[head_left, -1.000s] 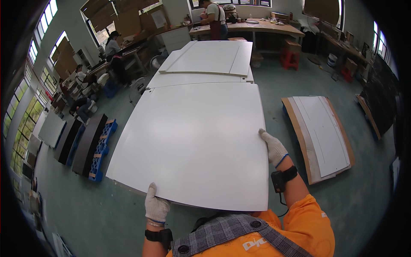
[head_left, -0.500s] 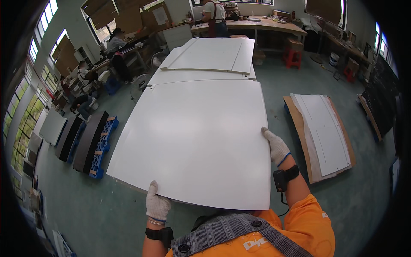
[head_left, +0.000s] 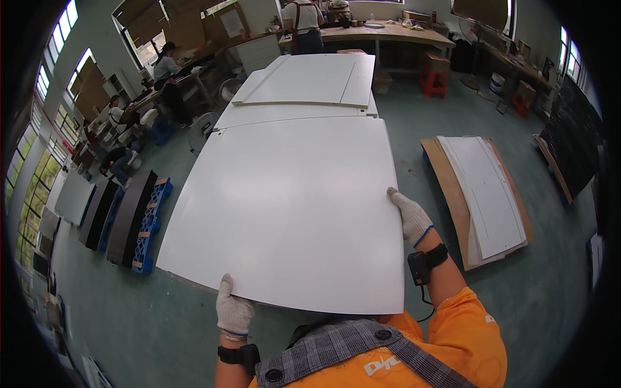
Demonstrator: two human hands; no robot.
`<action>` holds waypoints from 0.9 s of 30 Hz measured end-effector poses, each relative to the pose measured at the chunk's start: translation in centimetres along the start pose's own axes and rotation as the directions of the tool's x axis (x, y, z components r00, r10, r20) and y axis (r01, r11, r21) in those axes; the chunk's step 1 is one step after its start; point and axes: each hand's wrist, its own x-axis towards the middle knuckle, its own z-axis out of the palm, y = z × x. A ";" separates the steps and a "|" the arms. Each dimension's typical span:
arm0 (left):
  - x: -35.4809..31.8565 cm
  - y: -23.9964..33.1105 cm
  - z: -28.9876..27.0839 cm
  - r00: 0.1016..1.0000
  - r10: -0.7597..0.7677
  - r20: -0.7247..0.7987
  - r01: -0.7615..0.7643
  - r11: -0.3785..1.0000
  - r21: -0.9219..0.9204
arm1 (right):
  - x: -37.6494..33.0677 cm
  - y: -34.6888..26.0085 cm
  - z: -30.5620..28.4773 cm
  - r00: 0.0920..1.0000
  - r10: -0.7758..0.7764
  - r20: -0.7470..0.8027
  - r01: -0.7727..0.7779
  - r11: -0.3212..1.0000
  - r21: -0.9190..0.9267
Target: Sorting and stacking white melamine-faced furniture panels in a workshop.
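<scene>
A large white panel (head_left: 278, 213) lies flat in front of me, its near edge close to my body. My gloved left hand (head_left: 234, 309) grips its near edge, thumb on top and fingers hidden beneath. At the panel's right edge my gloved right hand (head_left: 409, 216) holds on the same way, its thumb at the rim and the other fingers out of sight. Beyond the panel's far edge is another white surface (head_left: 291, 111), carrying a smaller white board (head_left: 307, 77) with lines along its sides.
To the right, white sheets (head_left: 485, 187) lie on brown board (head_left: 446, 194). Dark slabs (head_left: 132, 216) rest on blue pallets (head_left: 150, 229) at the left. A wooden workbench (head_left: 388, 33), a red stool (head_left: 433, 81) and a fan (head_left: 229, 89) stand farther back. Several people work there.
The whole view has shifted slightly, so the panel and room appear a little farther left and up. Both hands keep their hold on the panel's edges.
</scene>
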 end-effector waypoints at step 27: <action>0.0 -0.2 -0.2 1.000 -0.011 -0.006 0.012 0.989 0.148 | -1.9 -1.6 0.2 0.997 0.073 0.041 -0.073 0.997 0.007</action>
